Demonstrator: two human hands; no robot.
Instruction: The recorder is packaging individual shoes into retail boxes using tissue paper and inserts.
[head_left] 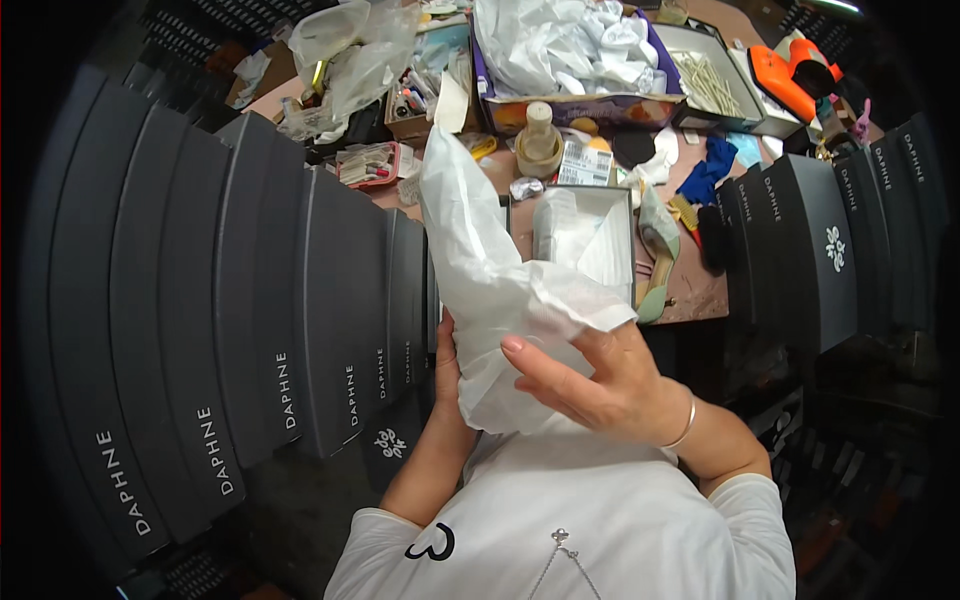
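A long, crumpled white tissue-like wrap (480,270) stands up in front of my chest. Its upper end narrows to a point, and what is inside, if anything, does not show. My left hand (447,370) holds it from the left, the fingers mostly hidden behind it. On the other side my right hand (625,390) grips the wrap near a loose flap. Some right fingers go under the thin sheet while one stretches across its front. Just beyond lies an open grey shoe box (632,240) with white paper inside. A pale green heeled shoe (655,250) rests right of it.
Dark shoe boxes (345,300) stand in a row at left, with more boxes (800,240) at right. Further back are a purple carton (580,108) full of white wraps, a bottle (539,145), a tray of sticks (705,85), an orange tool (785,85) and a blue cloth (708,172).
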